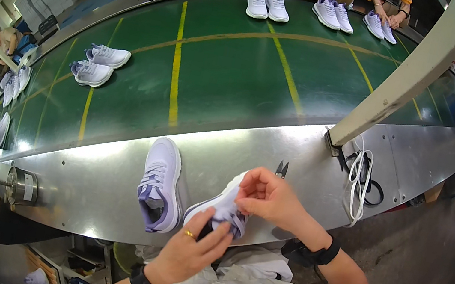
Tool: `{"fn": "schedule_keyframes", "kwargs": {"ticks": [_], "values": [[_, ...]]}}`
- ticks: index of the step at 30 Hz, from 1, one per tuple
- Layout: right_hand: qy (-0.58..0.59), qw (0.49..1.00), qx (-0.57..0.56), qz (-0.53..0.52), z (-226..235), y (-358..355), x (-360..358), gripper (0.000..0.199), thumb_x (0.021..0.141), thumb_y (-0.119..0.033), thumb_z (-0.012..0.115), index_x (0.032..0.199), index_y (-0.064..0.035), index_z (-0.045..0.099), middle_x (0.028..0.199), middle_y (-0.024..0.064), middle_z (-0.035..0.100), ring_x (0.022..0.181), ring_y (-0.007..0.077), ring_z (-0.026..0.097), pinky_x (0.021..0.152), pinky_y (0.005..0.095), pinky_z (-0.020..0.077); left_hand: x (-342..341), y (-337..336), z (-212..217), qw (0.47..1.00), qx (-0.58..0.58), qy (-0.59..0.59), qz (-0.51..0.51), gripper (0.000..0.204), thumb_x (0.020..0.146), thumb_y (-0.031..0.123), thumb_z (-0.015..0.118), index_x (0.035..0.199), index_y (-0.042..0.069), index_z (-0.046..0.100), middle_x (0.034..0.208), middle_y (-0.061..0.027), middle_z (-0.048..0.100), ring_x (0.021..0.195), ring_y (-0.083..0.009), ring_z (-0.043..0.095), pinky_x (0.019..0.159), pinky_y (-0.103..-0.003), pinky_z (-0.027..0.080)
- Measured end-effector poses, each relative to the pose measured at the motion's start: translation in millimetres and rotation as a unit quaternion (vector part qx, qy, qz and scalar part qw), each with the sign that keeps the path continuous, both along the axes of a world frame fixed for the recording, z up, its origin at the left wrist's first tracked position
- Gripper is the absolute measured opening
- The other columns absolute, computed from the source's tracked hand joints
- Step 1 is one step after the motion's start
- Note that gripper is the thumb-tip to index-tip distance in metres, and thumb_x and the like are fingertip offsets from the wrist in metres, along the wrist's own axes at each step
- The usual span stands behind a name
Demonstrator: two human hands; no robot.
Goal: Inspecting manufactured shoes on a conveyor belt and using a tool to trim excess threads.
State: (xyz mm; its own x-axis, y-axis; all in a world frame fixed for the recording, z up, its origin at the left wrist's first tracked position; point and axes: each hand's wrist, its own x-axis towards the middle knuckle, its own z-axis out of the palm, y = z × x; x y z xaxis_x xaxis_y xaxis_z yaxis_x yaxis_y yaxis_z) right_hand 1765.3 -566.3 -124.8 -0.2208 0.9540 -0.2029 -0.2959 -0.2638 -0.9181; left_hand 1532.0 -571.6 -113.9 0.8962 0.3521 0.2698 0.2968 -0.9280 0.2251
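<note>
My left hand (193,250), with a ring on one finger, grips the collar of a white and lilac sneaker (221,199) near the front edge of the metal bench. The shoe's heel is turned toward me and its tongue and opening are partly covered by my fingers. Over the laces, my right hand (271,197) is closed in a pinch; whatever lies between thumb and fingertip is too small to make out. A matching sneaker (161,182) stands upright to the left, laced, toe pointing away. Small dark snips (282,168) lie just beyond my right hand.
A green conveyor belt (220,80) with yellow lines runs behind the metal bench (93,179), carrying several sneaker pairs, one pair (98,64) at left. A slanted post (402,81) rises at right, with white laces (359,183) by its foot. A metal canister (22,187) sits left. Co-workers handle shoes opposite.
</note>
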Motion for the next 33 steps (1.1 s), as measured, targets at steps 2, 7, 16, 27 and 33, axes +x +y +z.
{"fn": "schedule_keyframes", "kwargs": {"ticks": [2,7,16,27,33], "values": [[-0.095,0.995,0.024,0.001,12.5,-3.6,-5.9,0.023,0.082,0.002,0.061,0.102,-0.0033,0.050,0.086,0.0037,0.059,0.079,0.0085,0.059,0.069,0.0233,0.0513,3.7,-11.9,-2.7,1.000,-0.011,-0.021,0.018,0.037,0.072,0.009,0.062,0.108,0.007,0.061,0.123,-0.0101,0.051,0.123,-0.0392,0.041,0.097,-0.048,0.043],[-0.263,0.964,0.035,-0.014,29.7,-12.2,-4.2,0.025,0.080,0.002,0.063,0.101,-0.0028,0.051,0.088,0.0043,0.061,0.081,0.0084,0.060,0.072,0.0224,0.0511,12.2,-17.3,-15.3,0.991,-0.038,-0.102,0.084,0.032,0.071,0.004,0.064,0.103,0.007,0.063,0.116,-0.0088,0.052,0.121,-0.0372,0.043,0.097,-0.050,0.043],[-0.360,0.923,0.135,-0.006,36.4,-25.6,-14.0,0.023,0.077,-0.002,0.060,0.098,-0.0036,0.051,0.078,0.0117,0.063,0.071,0.0265,0.063,0.064,0.0328,0.0506,20.2,-24.4,-17.5,0.988,-0.030,-0.111,0.098,0.029,0.070,0.006,0.065,0.099,0.008,0.064,0.113,-0.0078,0.053,0.120,-0.0374,0.045,0.096,-0.051,0.043],[-0.396,0.898,0.116,0.151,35.5,-20.3,0.5,0.028,0.071,-0.001,0.059,0.097,-0.0035,0.049,0.075,0.0072,0.059,0.064,0.0169,0.058,0.058,0.0297,0.0474,23.2,-41.3,-23.4,0.992,0.019,-0.109,0.066,0.028,0.069,0.011,0.066,0.097,0.009,0.064,0.113,-0.0065,0.052,0.118,-0.0351,0.045,0.096,-0.051,0.042],[-0.004,0.993,-0.070,0.090,3.5,-15.3,22.7,0.031,0.066,0.005,0.056,0.093,-0.0073,0.045,0.077,0.0058,0.056,0.062,0.0102,0.053,0.053,0.0266,0.0457,23.7,-31.0,-24.4,0.990,0.014,-0.121,0.067,0.025,0.069,0.009,0.066,0.094,0.010,0.063,0.110,-0.0050,0.052,0.116,-0.0336,0.046,0.095,-0.050,0.043]]}}
